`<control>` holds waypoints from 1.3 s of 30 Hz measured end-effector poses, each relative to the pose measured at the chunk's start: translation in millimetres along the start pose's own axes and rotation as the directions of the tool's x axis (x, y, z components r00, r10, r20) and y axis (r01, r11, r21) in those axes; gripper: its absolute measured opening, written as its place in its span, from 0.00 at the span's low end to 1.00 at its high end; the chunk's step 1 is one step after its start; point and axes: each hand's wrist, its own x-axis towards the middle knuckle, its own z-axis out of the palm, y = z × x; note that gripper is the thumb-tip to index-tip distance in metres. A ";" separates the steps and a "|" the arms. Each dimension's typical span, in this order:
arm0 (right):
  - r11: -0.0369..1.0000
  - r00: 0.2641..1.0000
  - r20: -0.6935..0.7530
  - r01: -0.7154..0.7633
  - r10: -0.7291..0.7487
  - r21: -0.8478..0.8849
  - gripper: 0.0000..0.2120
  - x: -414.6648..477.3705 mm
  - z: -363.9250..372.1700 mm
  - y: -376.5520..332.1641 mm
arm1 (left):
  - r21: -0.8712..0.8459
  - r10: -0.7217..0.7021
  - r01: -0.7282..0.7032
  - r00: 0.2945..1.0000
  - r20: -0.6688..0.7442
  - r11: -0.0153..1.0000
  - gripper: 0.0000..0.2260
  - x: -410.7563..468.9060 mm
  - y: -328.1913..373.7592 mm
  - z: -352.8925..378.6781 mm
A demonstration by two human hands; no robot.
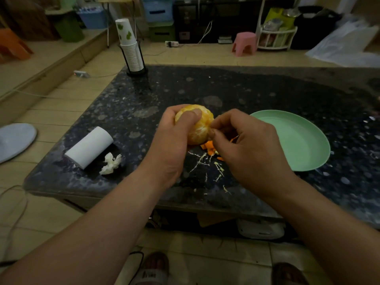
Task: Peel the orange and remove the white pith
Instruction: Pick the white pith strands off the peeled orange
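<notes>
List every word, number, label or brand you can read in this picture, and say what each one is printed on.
No text here can be read.
The paper cups bear only green leaf shapes, no words.
The slipper strap has dark marks that are too blurred to read.

Stacked cups (pixel 131 50) stand at the table's (pixel 267 89) far left corner. A paper roll (pixel 89 148) and tissue (pixel 111 166) lie front left, a green plate (pixel 298 140) right.
</notes>
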 end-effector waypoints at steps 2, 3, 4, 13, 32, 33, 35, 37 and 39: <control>0.999 1.000 -0.005 -0.029 0.029 0.031 0.03 0.3 0.8 -0.7 | 0.054 0.038 -0.038 0.999 -0.009 0.998 0.22 -0.7 -1.1 0.6; 0.998 0.999 -0.011 -0.047 0.047 0.047 0.02 0.5 1.3 -1.1 | 0.071 0.056 -0.055 0.998 -0.014 0.996 0.22 -1.2 -1.2 0.9; 0.996 0.998 -0.016 -0.066 0.067 0.060 0.02 0.6 1.8 -1.6 | 0.081 0.074 -0.072 0.997 -0.022 0.994 0.22 -1.8 -1.2 1.4; 0.973 0.981 -0.068 -0.170 0.183 0.159 0.03 -0.8 9.1 -8.4 | 0.108 0.181 -0.171 0.980 -0.085 0.979 0.27 -6.3 -0.5 6.9; 0.977 0.978 -0.120 -0.150 0.169 0.154 0.06 -1.0 7.7 -13.5 | -0.076 0.095 -0.099 0.994 -0.045 0.992 0.23 -4.3 -6.1 8.0; 0.973 0.977 -0.121 -0.152 0.175 0.173 0.05 -0.9 7.8 -13.7 | -0.137 0.054 -0.058 0.998 -0.035 0.989 0.24 -3.4 -6.3 8.6; 0.964 0.976 -0.115 -0.160 0.187 0.212 0.05 -1.2 8.6 -14.3 | -0.236 -0.024 0.021 1.000 -0.009 0.972 0.29 -2.7 -6.2 9.4; 0.951 0.974 -0.097 -0.172 0.203 0.256 0.04 -1.3 9.0 -13.9 | -0.300 -0.067 0.070 0.998 0.021 0.951 0.27 -2.5 -4.5 9.4; 0.939 0.974 -0.078 -0.183 0.214 0.290 0.03 -1.5 9.3 -13.5 | -0.347 -0.082 0.100 0.994 0.066 0.933 0.19 -2.2 -3.9 9.4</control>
